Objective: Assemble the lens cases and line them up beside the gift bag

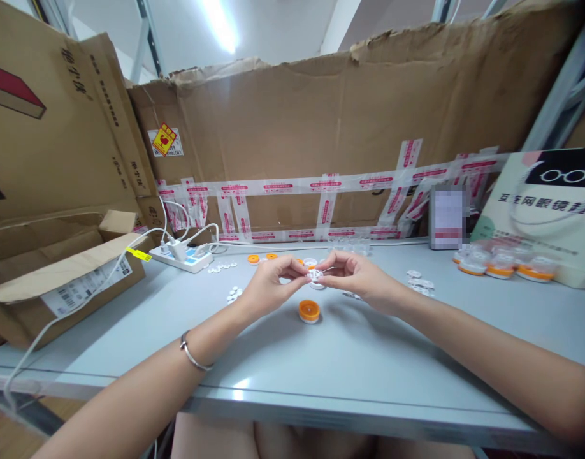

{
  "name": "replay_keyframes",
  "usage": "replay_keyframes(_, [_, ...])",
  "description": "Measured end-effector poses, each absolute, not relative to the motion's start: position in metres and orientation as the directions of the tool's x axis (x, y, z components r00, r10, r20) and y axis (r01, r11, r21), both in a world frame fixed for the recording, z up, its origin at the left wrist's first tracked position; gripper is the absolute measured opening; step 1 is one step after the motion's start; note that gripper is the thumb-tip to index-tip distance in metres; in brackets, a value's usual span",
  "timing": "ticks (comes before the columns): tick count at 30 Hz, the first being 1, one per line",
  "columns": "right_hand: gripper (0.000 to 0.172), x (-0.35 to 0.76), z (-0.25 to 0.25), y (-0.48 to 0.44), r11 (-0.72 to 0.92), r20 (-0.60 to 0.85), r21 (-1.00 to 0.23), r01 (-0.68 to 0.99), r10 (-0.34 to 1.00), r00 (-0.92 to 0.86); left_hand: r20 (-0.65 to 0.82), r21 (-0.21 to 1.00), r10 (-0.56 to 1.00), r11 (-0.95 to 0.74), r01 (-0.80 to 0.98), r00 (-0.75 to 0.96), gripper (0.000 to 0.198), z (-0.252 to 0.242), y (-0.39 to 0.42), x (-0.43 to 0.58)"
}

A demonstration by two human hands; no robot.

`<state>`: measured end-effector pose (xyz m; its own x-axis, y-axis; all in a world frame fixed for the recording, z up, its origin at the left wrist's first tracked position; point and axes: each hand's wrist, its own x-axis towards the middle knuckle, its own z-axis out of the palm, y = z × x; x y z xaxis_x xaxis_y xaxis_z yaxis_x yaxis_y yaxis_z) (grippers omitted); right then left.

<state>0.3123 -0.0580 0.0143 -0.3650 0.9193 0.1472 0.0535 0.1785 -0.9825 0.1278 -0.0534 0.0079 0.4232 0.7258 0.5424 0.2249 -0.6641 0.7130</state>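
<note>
My left hand [273, 280] and my right hand [357, 277] meet over the middle of the table. Between them, thumbs and fingertips pinch a small white openwork plastic part [315, 275]; its finer details are too small to make out. Just below it a white round piece [317, 286] shows, partly covered by the fingers. Nearer to me an orange round cap with a white base [309, 311] lies on the table, hollow side up. Behind the hands, more orange round pieces [253, 259] and a white ring [310, 262] are partly hidden.
Small white discs [234, 294] lie left of my hands, and flat white parts [420, 284] to the right. Clear-domed orange containers [536, 268] stand by a paper bag [526, 217]. A power strip [182, 255], an open carton [82, 280] and a phone-like screen [447, 217] are around.
</note>
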Motion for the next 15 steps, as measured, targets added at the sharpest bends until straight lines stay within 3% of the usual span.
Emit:
replay_keyframes(10, [0.026,0.3119,0.011,-0.0571,0.154,0.139,-0.988,0.013,0.923,-0.359,0.548,0.689,0.716,-0.68,0.251,0.433,0.011,0.0094,-0.0556,0.1282])
replay_keyframes(15, [0.028,0.3115,0.0119,-0.0564,0.192,0.162,-0.978,0.079,0.945,-0.285,0.493,0.672,0.734,-0.662,0.33,0.467,0.016,0.0124,-0.0561,0.1271])
